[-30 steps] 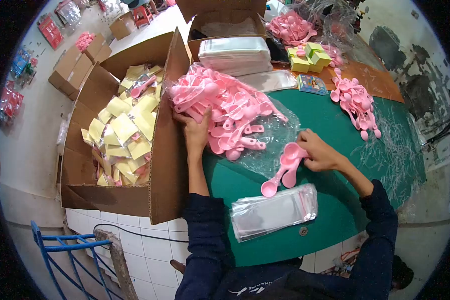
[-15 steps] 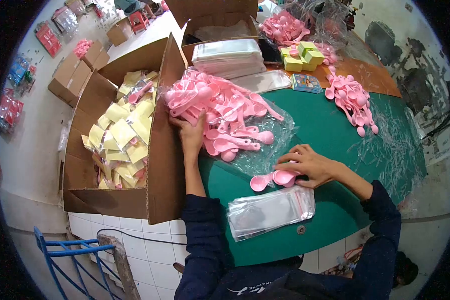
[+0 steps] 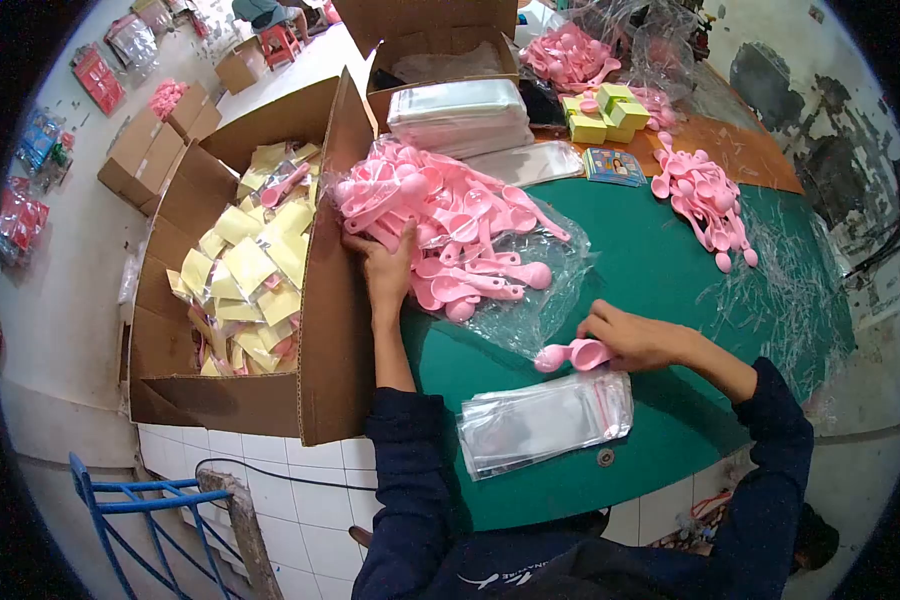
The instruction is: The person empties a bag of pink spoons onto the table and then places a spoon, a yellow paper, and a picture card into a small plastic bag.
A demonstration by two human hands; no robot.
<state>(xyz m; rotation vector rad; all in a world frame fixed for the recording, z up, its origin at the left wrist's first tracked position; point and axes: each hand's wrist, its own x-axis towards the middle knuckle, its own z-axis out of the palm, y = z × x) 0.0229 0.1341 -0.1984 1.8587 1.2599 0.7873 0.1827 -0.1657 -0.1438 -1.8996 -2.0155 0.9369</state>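
Observation:
Pink plastic spoons (image 3: pixel 450 215) lie heaped on a clear plastic bag (image 3: pixel 540 320) on the green table (image 3: pixel 660 300). My left hand (image 3: pixel 386 262) rests against the heap's lower left edge beside the cardboard box, thumb apart from the fingers; whether it grips a spoon is hard to see. At the right, my right hand (image 3: pixel 625 337) is closed on a few pink measuring spoons (image 3: pixel 587 354), whose bowls stick out to its left. Just below it lies a stack of clear plastic sleeves (image 3: pixel 545 420).
A cardboard box (image 3: pixel 320 300) of yellow-carded packets stands left. Behind are stacked clear bags (image 3: pixel 460 110), yellow-green boxes (image 3: pixel 610 112) and cards (image 3: pixel 613 166). Another spoon pile (image 3: pixel 700 200) and plastic strips (image 3: pixel 775 290) lie right. A person (image 3: pixel 260 12) sits far back.
My right hand has moved slightly right, its fingers drawn together, and the measuring spoons have shifted right with it. My left hand stays by the heap.

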